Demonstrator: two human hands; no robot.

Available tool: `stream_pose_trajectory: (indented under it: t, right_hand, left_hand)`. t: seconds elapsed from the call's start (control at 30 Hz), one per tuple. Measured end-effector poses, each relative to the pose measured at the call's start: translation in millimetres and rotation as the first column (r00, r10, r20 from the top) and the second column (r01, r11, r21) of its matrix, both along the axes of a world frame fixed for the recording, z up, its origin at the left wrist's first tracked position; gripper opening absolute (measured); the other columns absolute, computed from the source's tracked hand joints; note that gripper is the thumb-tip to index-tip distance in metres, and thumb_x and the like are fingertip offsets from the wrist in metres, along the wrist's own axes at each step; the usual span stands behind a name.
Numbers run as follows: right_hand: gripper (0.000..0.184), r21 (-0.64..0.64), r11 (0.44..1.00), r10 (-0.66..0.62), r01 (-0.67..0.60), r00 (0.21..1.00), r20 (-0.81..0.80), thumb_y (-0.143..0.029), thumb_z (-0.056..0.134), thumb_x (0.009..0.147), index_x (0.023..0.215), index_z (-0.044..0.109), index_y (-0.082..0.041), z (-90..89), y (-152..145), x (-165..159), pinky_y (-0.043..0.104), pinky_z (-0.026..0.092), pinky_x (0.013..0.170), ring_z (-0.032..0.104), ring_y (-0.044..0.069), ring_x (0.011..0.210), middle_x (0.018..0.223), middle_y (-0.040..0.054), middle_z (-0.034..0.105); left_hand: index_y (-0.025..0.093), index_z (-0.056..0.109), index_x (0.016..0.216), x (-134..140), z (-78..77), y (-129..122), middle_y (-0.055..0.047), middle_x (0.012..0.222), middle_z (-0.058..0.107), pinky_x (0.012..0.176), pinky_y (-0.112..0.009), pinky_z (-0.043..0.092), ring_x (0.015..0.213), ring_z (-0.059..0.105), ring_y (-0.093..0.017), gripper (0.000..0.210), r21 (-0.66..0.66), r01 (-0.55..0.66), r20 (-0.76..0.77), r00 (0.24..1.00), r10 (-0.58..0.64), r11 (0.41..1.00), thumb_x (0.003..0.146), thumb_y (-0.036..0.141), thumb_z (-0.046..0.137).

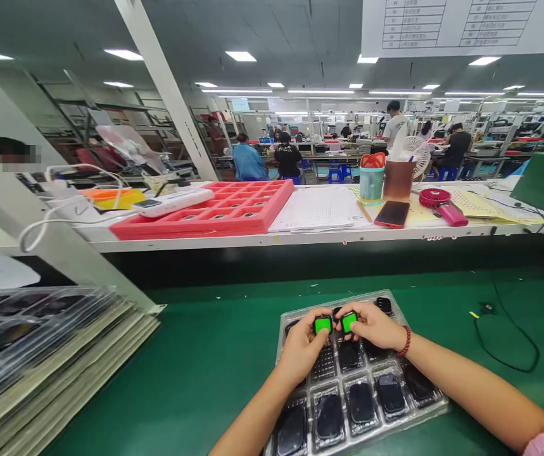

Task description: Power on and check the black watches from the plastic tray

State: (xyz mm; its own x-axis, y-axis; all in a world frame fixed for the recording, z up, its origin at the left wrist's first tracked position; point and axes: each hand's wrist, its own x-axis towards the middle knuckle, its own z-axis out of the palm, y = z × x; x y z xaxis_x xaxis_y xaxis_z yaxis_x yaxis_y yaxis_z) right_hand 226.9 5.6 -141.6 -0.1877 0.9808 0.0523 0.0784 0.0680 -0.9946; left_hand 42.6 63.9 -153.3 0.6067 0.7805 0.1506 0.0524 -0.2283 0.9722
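Green desk runs under everything, both sides of the hands. Shelf crosses beyond them. Stack of trays well off to the left of the hands. Clear plastic tray sits on the desk right under the hands, skewed a bit, running from just past the fingertips back toward the wearer.

Left hand and right hand both over the tray's far half, fingers curled in, thumbs on top; each is pinched closed on one small unit, no slack visible. Dark pieces fill tray pockets on the near side of the hands. One grid-bottomed pocket lies just wearer-side of the left hand's grip, so the left is the nearer hand to it.

Key relation: left watch-like unit and right watch-like unit are side by side between the hands, narrow gap, each in its own hand, green screens up toward the wearer. Left one sits about square-on; right one is turned slightly. Both look near square, long axis unclear. Bead bracelet on the right wrist, just behind that hand.
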Motion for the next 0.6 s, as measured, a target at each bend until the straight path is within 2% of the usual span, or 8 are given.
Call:
stream_pose_trajectory:
  t: [0.13, 0.37, 0.6]
  right_hand:
    - [0.031, -0.008, 1.0, -0.01, 0.01, 1.0, 0.014, -0.008, 0.048, 0.072, 0.099, 0.058, -0.02, 0.6, -1.8, -1.0, 0.022, 0.047, 0.055, 0.064, 0.013, 0.067, 0.091, 0.0029, 0.066]
    - [0.032, 0.009, 0.999, 0.043, -0.043, 0.999, 0.024, -0.01, 0.048, 0.075, 0.104, 0.055, -0.02, -3.3, -2.9, 2.2, 0.024, 0.049, 0.06, 0.065, 0.014, 0.073, 0.098, 0.0042, 0.064]
    - [0.036, 0.021, 0.999, 0.04, -0.041, 0.999, 0.029, -0.011, 0.046, 0.078, 0.111, 0.053, -0.022, -10.4, -1.0, 3.8, 0.027, 0.049, 0.061, 0.064, 0.016, 0.076, 0.101, 0.0044, 0.063]
  left_hand:
    - [0.017, 0.053, 0.106, 0.4, -0.4, -1.7, -0.007, 0.094, 0.065, 0.069, -0.028, 0.047, 0.08, 0.06, -0.018, 0.031, -0.03, 0.01, 0.003, 1.0, -0.01, 0.999, 0.075, 0.015, 0.05]
    - [0.016, 0.054, 0.104, 1.6, 0.2, -4.3, -0.007, 0.096, 0.065, 0.074, -0.028, 0.047, 0.084, 0.061, -0.018, 0.033, -0.007, -0.022, 0.011, 1.0, 0.022, 1.0, 0.071, 0.012, 0.053]
    - [0.016, 0.054, 0.107, 0.8, -0.8, -5.3, -0.007, 0.094, 0.066, 0.067, -0.026, 0.046, 0.081, 0.061, -0.017, 0.035, 0.029, -0.037, -0.03, 0.999, 0.038, 0.999, 0.072, 0.011, 0.053]
